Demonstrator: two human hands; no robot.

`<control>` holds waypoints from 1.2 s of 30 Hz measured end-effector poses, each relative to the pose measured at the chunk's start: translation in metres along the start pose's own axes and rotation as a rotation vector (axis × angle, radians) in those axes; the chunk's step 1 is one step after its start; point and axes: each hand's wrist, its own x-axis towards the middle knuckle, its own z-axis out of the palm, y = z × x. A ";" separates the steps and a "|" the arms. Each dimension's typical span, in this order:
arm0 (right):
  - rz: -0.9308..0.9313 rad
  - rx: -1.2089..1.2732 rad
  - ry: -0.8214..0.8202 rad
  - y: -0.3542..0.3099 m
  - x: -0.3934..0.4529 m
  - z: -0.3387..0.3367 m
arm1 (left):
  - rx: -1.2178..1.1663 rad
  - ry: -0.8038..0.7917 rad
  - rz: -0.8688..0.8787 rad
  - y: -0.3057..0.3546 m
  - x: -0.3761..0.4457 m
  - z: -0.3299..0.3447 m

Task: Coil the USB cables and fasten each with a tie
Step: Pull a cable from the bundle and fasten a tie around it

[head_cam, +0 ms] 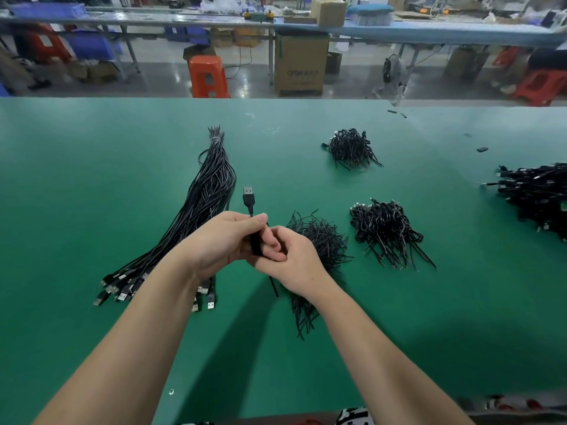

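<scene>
Black USB cable (249, 200), partly coiled, sits between both hands above the green table mat (92, 148); its silver-tipped plug sticks up just beyond the grip. Left hand (221, 243) curls round the coil, thumb and forefinger pinching the wire below the plug. Right hand (291, 262) fingers curl onto the same coil from the other side. Left of the grip lies a long tied bundle of straight black cables (208, 191). Just right, touching the right hand, a heap of thin black ties (322, 243); farther right, coiled cable piles (386, 228).
</scene>
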 end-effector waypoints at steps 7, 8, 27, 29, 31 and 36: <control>-0.076 -0.429 -0.032 -0.001 -0.001 -0.010 | 0.932 0.461 0.097 -0.013 0.011 0.008; -0.082 -0.495 -0.065 -0.001 -0.002 -0.010 | 1.019 0.491 0.113 -0.015 0.010 0.010; 0.108 -0.095 -0.237 -0.014 0.001 -0.022 | 1.045 0.400 0.258 -0.009 0.026 -0.002; 0.130 0.003 -0.240 -0.014 0.000 -0.025 | 1.061 0.399 0.263 -0.007 0.027 -0.002; 0.117 -0.027 -0.218 -0.014 0.001 -0.025 | 1.048 0.404 0.272 -0.007 0.030 0.000; 0.116 -0.241 -0.149 -0.008 0.005 -0.024 | 1.082 0.404 0.245 -0.006 0.036 0.006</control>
